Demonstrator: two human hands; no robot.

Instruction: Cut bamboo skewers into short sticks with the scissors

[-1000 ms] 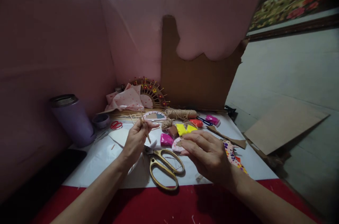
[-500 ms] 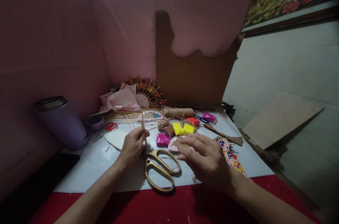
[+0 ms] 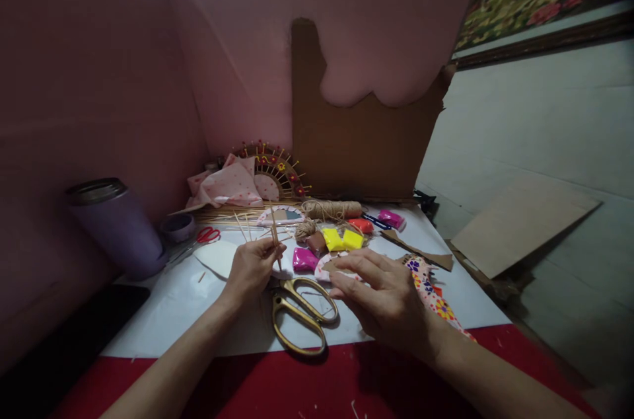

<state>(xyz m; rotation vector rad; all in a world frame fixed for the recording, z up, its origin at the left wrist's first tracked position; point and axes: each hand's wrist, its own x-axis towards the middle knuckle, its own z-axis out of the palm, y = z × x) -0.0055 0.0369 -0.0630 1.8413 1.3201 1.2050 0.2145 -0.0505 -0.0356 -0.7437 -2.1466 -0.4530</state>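
- The left hand pinches a thin wooden stick between thumb and fingertips; the stick stands nearly upright above the fingers, its lower end close to the white sheet.
- The right hand hovers palm down with fingers extended and slightly spread; the fingertips rest on or just over a small pink-rimmed round piece. Contact cannot be confirmed.
- Gold-handled scissors lie between the two hands, with the blades pointing towards the left fingers.
- Beyond the fingertips: pink clay packet, yellow clay packets, twine spool.
- Left of the left fingers: bare white sheet, then red-handled scissors and a purple tumbler.
- Edges: the near edge of the white sheet meets the red table cover under both wrists. Pink panels close the left and far sides.
- No legible writing or labels.
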